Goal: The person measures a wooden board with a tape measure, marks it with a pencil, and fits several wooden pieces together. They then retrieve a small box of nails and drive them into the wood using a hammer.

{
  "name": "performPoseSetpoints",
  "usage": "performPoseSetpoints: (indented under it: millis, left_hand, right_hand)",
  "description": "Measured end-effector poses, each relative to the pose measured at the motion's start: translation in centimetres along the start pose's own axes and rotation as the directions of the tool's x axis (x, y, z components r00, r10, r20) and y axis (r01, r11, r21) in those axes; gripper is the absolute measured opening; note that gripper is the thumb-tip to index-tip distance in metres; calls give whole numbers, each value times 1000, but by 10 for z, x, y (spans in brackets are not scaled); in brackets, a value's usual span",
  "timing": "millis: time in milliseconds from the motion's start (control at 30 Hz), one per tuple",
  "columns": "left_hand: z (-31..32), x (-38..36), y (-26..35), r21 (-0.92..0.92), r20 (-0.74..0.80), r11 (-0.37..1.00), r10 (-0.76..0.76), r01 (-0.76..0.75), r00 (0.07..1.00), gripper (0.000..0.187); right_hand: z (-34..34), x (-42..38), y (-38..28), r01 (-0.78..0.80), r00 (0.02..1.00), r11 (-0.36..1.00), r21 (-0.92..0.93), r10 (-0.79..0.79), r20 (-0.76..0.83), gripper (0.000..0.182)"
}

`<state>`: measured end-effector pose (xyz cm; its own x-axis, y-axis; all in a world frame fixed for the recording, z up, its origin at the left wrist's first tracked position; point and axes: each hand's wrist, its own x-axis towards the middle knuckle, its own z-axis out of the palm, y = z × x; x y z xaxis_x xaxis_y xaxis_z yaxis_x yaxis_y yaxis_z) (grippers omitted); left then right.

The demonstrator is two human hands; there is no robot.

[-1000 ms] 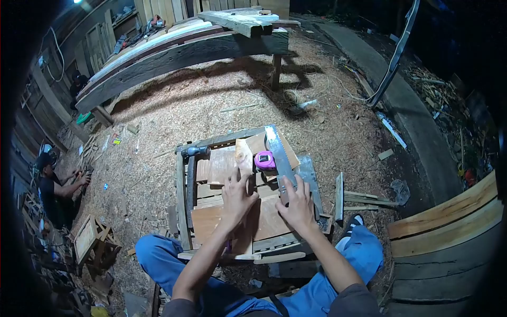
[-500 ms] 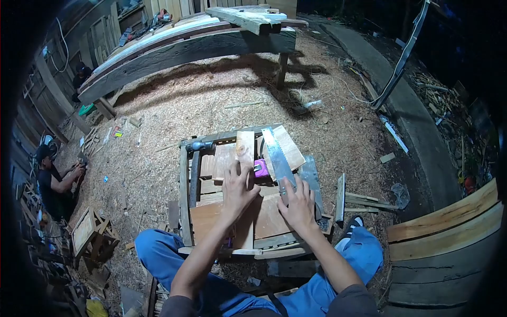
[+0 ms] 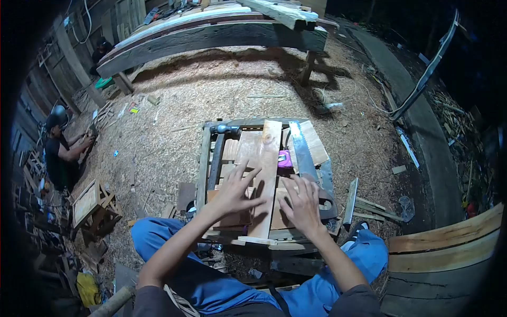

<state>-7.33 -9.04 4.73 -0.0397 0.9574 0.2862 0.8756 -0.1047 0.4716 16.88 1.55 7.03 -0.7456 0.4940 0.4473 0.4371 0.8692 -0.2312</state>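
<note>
My left hand (image 3: 237, 193) is spread over the left edge of a long narrow plank (image 3: 271, 153), thumb and fingers apart. My right hand (image 3: 302, 199) has its fingers stretched out to the right of that plank, beside the handle of a handsaw (image 3: 303, 150). Between plank and saw blade sits a pink tape measure (image 3: 284, 158). A hammer (image 3: 225, 128) lies at the far left, its dark handle running toward me. All of these rest on a low wooden worktable (image 3: 204, 158), among flat wood pieces (image 3: 247, 148).
Behind the worktable stands a large timber bench (image 3: 211, 42) over ground strewn with wood shavings. A person (image 3: 60, 153) crouches at the left near a small wooden stool (image 3: 92, 206). Wide boards (image 3: 443, 232) lie at the right, and offcuts (image 3: 375, 208) beside my knee.
The view has swung left, so the scene sits further right. My left hand has drawn back along the plank; my right hand has moved off the saw blade, exposing the saw handle.
</note>
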Motion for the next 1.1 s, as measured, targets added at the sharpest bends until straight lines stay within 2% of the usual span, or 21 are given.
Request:
performPoseSetpoints:
  millis: [33, 100, 133, 200, 300, 367, 400, 433, 500, 567, 633, 700, 767, 833, 933, 1000, 1100]
  left_hand:
    - [-21, -12, 7, 7, 125, 1000, -30, 30, 992, 103]
    - [-43, -39, 14, 19, 279, 998, -64, 61, 958, 112]
    - [-43, -51, 9, 12, 272, 998, -70, 69, 960, 112]
    - [-40, -64, 4, 22, 172, 1000, 7, -10, 985, 115]
    - [-33, -56, 4, -2, 148, 999, 36, -36, 988, 117]
    - [-37, -47, 2, 2, 131, 999, 51, -51, 990, 118]
    - [-41, -43, 2, 4, 203, 999, 46, -48, 978, 118]
    - [-43, -42, 3, 8, 276, 999, 42, -46, 960, 118]
    - [-46, -42, 3, 11, 209, 997, 79, -83, 975, 117]
    - [-52, -41, 5, -16, 89, 992, 122, -122, 988, 117]
    - [-62, -39, 9, -52, 91, 996, 79, -74, 993, 119]
    - [-62, -40, 1, 21, 57, 998, 61, -62, 996, 119]
    - [-63, -41, 0, 17, 62, 998, 60, -61, 996, 120]
    - [-65, -39, 4, 11, 89, 999, 29, -31, 996, 119]
    - [-64, -38, 6, 23, 91, 999, 35, -37, 995, 120]
    - [-65, -37, 7, 45, 94, 998, 38, -42, 995, 122]
    - [-63, -36, 8, 64, 90, 996, 62, -68, 994, 122]
  right_hand:
    - [-2, -1, -5, 11, 1000, 1000, 3, -11, 6, 58]
    - [-3, -5, -15, -43, 967, 984, 173, -3, 254, 62]
    - [2, -9, -19, 50, 987, 989, 141, -71, 147, 64]
    - [12, -10, -25, 49, 981, 987, 150, -76, 180, 65]
    - [21, -14, -32, 65, 973, 988, 141, -94, 213, 74]
    - [19, -7, -39, -161, 967, 935, 316, 85, 240, 83]
    - [22, -8, -40, -255, 944, 893, 371, 147, 296, 87]
    - [21, -8, -40, -247, 944, 896, 369, 137, 301, 87]
    - [21, -3, -39, -501, 852, 684, 530, 281, 442, 82]
    - [22, -3, -35, -477, 869, 670, 569, 263, 418, 75]
    - [14, -3, -40, -562, 827, 482, 672, 317, 464, 71]
    - [8, -3, -39, -548, 836, 485, 682, 324, 442, 66]
    - [9, 0, -28, -407, 907, 531, 743, 332, 260, 65]
    - [-13, 13, -26, -425, 888, 418, 803, 363, 281, 60]
    - [-23, 18, -7, -448, 875, 420, 789, 386, 291, 57]
    - [-13, 15, 9, -420, 896, 484, 768, 355, 266, 61]
    - [-4, 9, 17, -437, 893, 505, 744, 343, 292, 65]
